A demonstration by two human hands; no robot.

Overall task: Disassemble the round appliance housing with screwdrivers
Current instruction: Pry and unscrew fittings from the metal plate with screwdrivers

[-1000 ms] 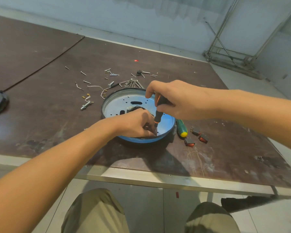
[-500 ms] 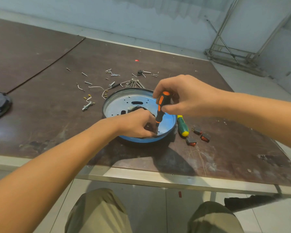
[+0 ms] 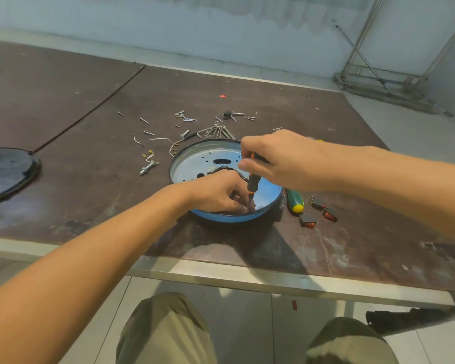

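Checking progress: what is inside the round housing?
A perforated metal plate, a black part, the left hand and the right hand's screwdriver. Whatever the fingers work on is covered.

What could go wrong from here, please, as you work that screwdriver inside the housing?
1. The fingers of the left hand curl right beside the tip of the screwdriver that the right hand grips; a slip could jab them.
2. No clamp shows on the housing; torque might turn or shift it on the table.
3. A freed screw could get mixed up among the loose screws behind the housing.
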